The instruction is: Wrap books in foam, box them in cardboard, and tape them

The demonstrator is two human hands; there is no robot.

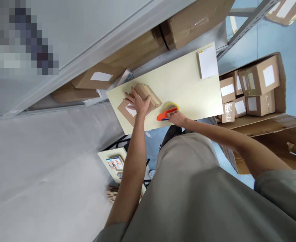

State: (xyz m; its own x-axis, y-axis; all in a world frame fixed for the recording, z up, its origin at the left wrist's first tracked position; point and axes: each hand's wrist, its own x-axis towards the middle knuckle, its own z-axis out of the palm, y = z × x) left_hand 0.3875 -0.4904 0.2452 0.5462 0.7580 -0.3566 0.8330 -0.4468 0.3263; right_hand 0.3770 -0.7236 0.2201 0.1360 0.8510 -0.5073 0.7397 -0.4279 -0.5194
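My left hand lies flat with its fingers spread on top of a small box, pressing on the white label near its front edge. The box sits on the left part of the pale surface, turned at an angle to the surface's edges, and clear tape shines along its far side. My right hand is curled around the orange tape gun, which rests on the surface just right of the box, near the front edge; a yellowish roll of tape sits in it, close against my knuckles. The tape gun and the box are near each other but not touching. At the far right end of the surface lies a white pad, well apart from both hands. Beyond the surface's right end stands a big open carton packed with small labelled boxes. Behind the surface, larger cartons lie on a grey shelf, one with a white label facing up. Below my left arm I see a smaller pale stand with printed cards on it. My grey shirt fills the lower part of the view.
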